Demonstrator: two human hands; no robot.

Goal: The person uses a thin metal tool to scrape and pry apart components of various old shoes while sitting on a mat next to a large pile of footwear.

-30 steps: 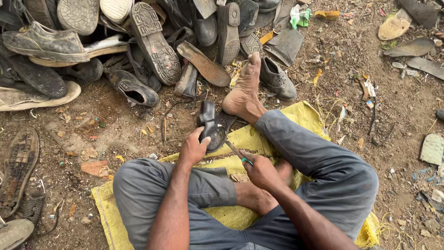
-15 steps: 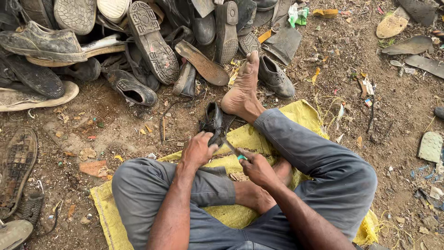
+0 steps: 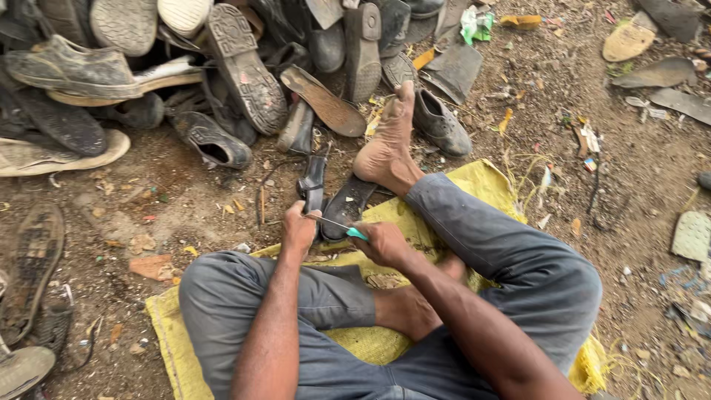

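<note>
While the person sat cross-legged on a yellow woven sack (image 3: 185,348) spread on the dirt, both hands worked on a black sandal (image 3: 314,181) held just in front of the knees. Left hand (image 3: 299,231) was closed around the sandal's near end, fingers wrapped over it, pinning it down. Right hand (image 3: 381,243) was clenched on a thin tool with a teal handle (image 3: 356,233); its metal shaft ran left across to the left hand and met the sandal there.

Change from half a second ago: left hand slid slightly forward and up the sandal, and the tool went from angled to nearly level, tip now right at the left fingers. From a second ago the sandal also shifted a little, pulled closer between the hands. My read: the tool was being pushed into or through the sandal's edge, a working stroke rather than a repositioning; cannot tell if the tip actually pierced it, too small.

A second dark sole (image 3: 346,206) lay just right of the sandal, under the bare foot (image 3: 386,144), which stretched out toward the pile. Behind, a heap of worn shoes and loose soles (image 3: 244,67) filled the top left. More soles (image 3: 33,270) lay at the left edge, scraps and litter (image 3: 585,141) scattered on the ground at right.
</note>
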